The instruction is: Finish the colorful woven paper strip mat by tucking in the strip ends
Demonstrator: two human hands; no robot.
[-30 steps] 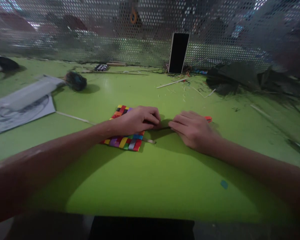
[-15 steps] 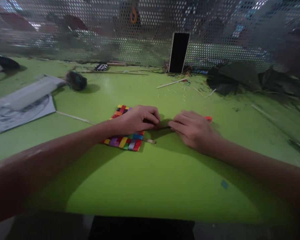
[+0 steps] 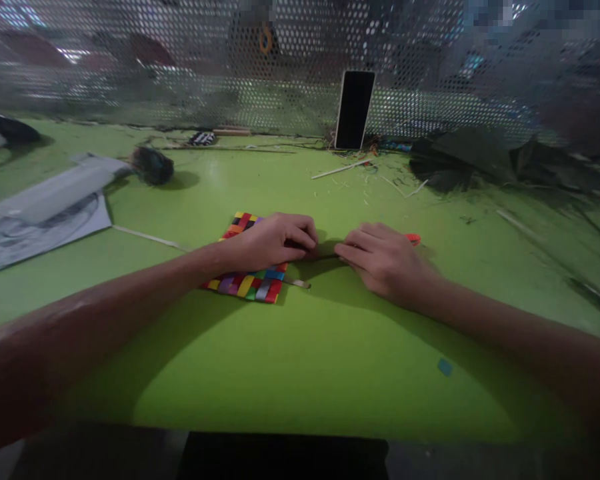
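Observation:
A small mat woven of bright coloured strips [image 3: 250, 285] lies flat on the green table [image 3: 290, 360], partly covered by my left hand [image 3: 283, 240]. My left fingers are bent and pinched at its right edge. From there a thin dark strip [image 3: 326, 257] runs across to my right hand [image 3: 380, 259], whose thumb and fingers are closed on its other end. Behind my right hand an orange-red loop [image 3: 413, 239] shows; whether it joins what I hold is hidden. A pale flat strip [image 3: 299, 284] sticks out from under the mat's right side.
At the back a phone [image 3: 354, 110] leans against a perforated metal screen [image 3: 180, 73]. Printed paper under a plastic sleeve [image 3: 60, 190] and a dark ball-shaped bundle [image 3: 151, 166] lie left. Dark fan-like leaves [image 3: 455, 157] are at right. A blue scrap [image 3: 445, 367] lies near the front.
Both hands keep nearly the same pose and place, with the strip between them. The whole view has shifted very slightly.

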